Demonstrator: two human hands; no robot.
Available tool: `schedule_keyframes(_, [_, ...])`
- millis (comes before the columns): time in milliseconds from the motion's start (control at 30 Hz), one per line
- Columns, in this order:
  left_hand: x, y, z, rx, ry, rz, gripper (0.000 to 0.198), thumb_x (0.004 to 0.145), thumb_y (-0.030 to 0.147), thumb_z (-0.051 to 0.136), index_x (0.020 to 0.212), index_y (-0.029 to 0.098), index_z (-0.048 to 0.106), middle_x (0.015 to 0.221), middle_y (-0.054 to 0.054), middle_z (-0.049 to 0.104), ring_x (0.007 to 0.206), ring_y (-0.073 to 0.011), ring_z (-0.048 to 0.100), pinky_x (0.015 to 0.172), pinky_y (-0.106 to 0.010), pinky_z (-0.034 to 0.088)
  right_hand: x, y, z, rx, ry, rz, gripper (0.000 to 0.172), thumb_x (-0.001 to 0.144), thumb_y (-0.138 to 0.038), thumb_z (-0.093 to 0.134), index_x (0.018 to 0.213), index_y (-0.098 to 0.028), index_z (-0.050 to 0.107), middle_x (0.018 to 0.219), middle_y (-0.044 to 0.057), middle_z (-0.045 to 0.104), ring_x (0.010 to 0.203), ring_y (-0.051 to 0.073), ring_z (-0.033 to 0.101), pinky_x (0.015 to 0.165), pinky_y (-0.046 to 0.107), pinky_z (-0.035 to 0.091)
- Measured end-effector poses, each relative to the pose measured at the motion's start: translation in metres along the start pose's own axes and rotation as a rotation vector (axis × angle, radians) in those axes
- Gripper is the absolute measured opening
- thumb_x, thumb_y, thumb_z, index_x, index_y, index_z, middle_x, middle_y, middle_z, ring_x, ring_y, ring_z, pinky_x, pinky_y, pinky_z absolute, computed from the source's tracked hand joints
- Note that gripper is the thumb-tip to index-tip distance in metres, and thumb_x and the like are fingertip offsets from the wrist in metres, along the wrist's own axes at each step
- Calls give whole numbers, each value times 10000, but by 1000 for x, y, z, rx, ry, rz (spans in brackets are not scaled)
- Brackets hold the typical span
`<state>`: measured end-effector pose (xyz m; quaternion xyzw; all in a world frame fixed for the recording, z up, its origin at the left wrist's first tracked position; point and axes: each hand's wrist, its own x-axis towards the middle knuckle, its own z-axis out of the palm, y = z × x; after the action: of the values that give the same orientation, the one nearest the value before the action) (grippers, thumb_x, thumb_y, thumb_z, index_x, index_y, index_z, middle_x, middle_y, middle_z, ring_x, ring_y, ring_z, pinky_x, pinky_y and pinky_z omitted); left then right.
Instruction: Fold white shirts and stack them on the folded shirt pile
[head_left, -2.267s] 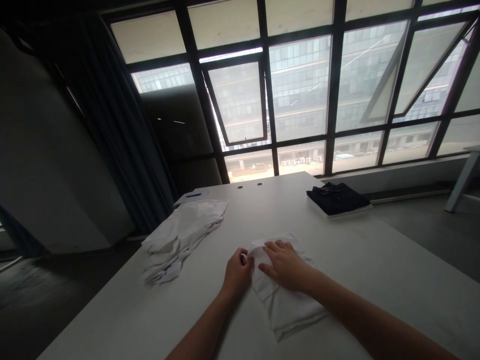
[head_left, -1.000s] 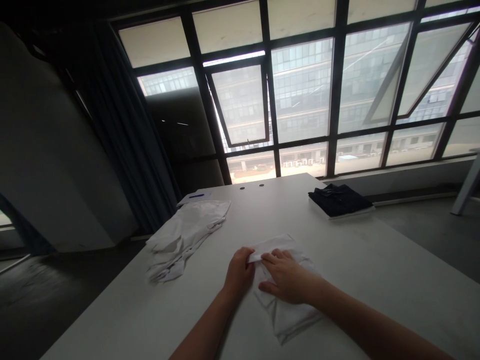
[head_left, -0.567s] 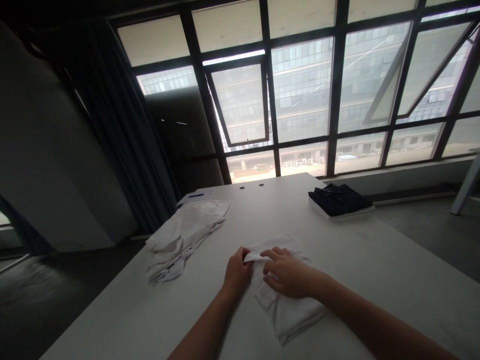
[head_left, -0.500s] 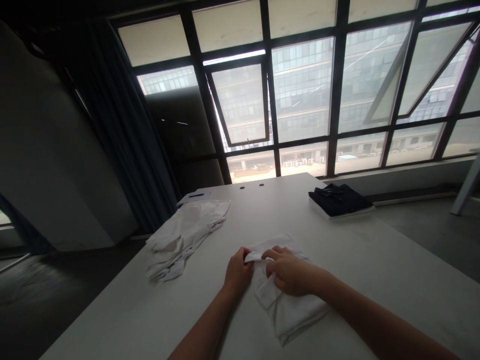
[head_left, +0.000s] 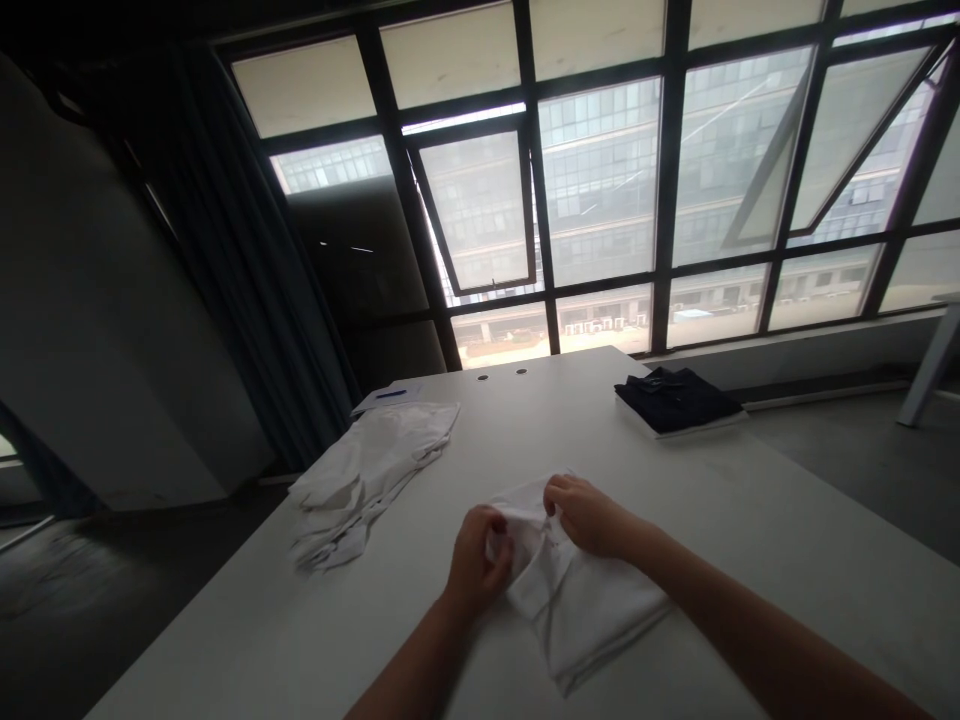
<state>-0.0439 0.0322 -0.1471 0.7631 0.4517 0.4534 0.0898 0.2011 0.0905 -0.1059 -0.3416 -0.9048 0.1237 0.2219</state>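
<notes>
A folded white shirt [head_left: 585,610] lies on the white table [head_left: 750,540] in front of me, its collar end toward the window. My left hand [head_left: 476,560] is closed on the left side of the collar. My right hand [head_left: 589,512] pinches the collar's right side, and the cloth between the two hands is raised off the table and crumpled.
A loose pile of white garments [head_left: 367,470] lies at the table's left edge, with a paper and blue pen [head_left: 390,394] behind it. A folded dark shirt [head_left: 675,398] sits on a white board at the far right. Large windows stand beyond the table.
My right hand left its flat press on the shirt and took a pinch on the collar. Both hands have pulled the collar end up and slightly apart.
</notes>
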Motion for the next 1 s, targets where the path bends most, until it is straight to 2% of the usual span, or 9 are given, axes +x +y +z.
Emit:
schedule_keyframes(100, [-6,16,-3,-167,-319,27,357,938,565,470,924,218,550,795,-42,600,741,-202,570,713,-317,458,-4,19,-3,4,-38,40,269,742,-6,496,844,-202,648,944,42,645,891,187,563,850,293,421])
schedule_keyframes(167, [-10,24,-3,-289,-411,11,483,898,654,508,1073,205,530,779,-24,608,693,-188,562,670,-297,439,-8,34,-2,12,-35,87,234,761,-17,497,795,-198,642,904,40,640,843,180,557,806,283,420])
schedule_keyframes(233, [-12,30,-1,-360,-443,-11,596,851,645,596,1225,197,475,806,-19,628,713,-192,581,690,-295,446,-11,47,1,16,-4,127,228,777,-30,494,814,-194,648,905,46,637,857,187,554,806,289,420])
schedule_keyframes(333, [-16,35,2,-339,-457,-39,611,836,491,668,1330,207,448,900,-37,657,799,-205,617,752,-298,464,-15,63,11,31,44,157,261,770,-26,489,887,-189,656,953,52,637,941,197,549,861,298,422])
schedule_keyframes(500, [-16,38,-1,-128,-497,-81,513,774,323,699,1261,241,559,783,17,629,697,-176,574,666,-265,447,-19,70,32,49,114,191,289,781,-25,455,917,-181,656,1011,66,628,1017,205,529,936,328,410])
schedule_keyframes(633, [-12,39,-5,-62,-528,-41,539,706,300,750,1227,274,613,989,-18,697,868,-222,635,815,-305,486,-23,69,36,36,132,183,303,808,-127,541,1075,-201,664,1165,74,619,1119,234,503,1021,384,382])
schedule_keyframes(733, [-9,36,-8,-34,-538,-36,523,702,227,713,1214,296,633,1085,-23,698,954,-235,647,895,-323,486,-26,72,32,7,113,152,337,858,-240,570,1182,-229,664,1263,70,614,1188,251,490,1063,421,365])
schedule_keyframes(900, [0,12,-17,33,-449,-38,499,706,178,622,1195,279,634,1078,-37,686,987,-244,637,917,-345,496,-26,91,33,-3,167,168,348,882,-199,491,1151,-218,711,1235,80,667,1200,243,535,1072,428,397])
schedule_keyframes(1000, [6,-11,-24,74,-310,-15,501,736,184,582,1232,251,595,1142,-69,658,1075,-263,611,974,-395,485,-25,107,38,16,286,240,467,849,-155,473,1283,-184,642,1343,111,617,1276,249,511,1115,451,391])
